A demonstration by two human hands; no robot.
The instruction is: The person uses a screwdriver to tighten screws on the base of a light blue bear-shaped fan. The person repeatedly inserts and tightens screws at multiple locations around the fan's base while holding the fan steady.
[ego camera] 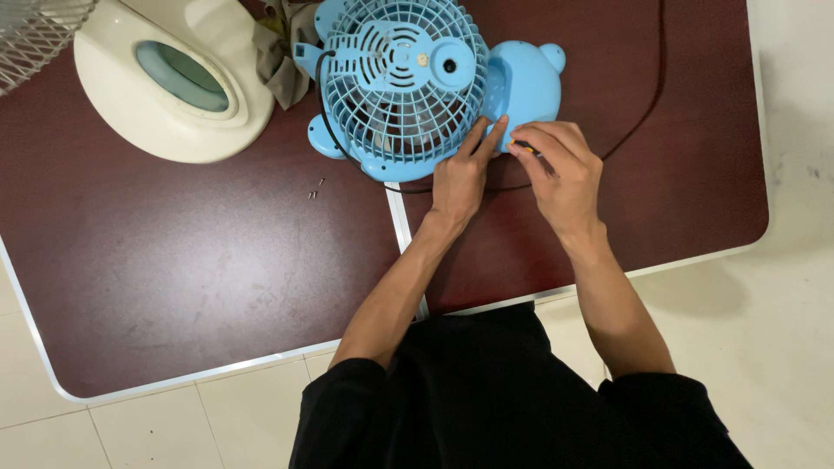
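While the small blue fan (408, 82) lies flat on the dark red tabletop (174, 260), its round grille faces up and its base points to the right. So its long way runs left to right. The left hand (460, 174) rests on the rim of the grille, with its fingers pressed together and flat. The right hand (565, 169) pinches a thin dark tool (527, 149) with an orange bit near its tip. Most of that tool is hidden under the fingers, so what it is stays hard to tell. A black cord (643, 95) curves away behind the fan. Two tiny screws (316, 189) lie left of the fan. A cream fan base (165, 78) sits farther left, cut off at the top edge.
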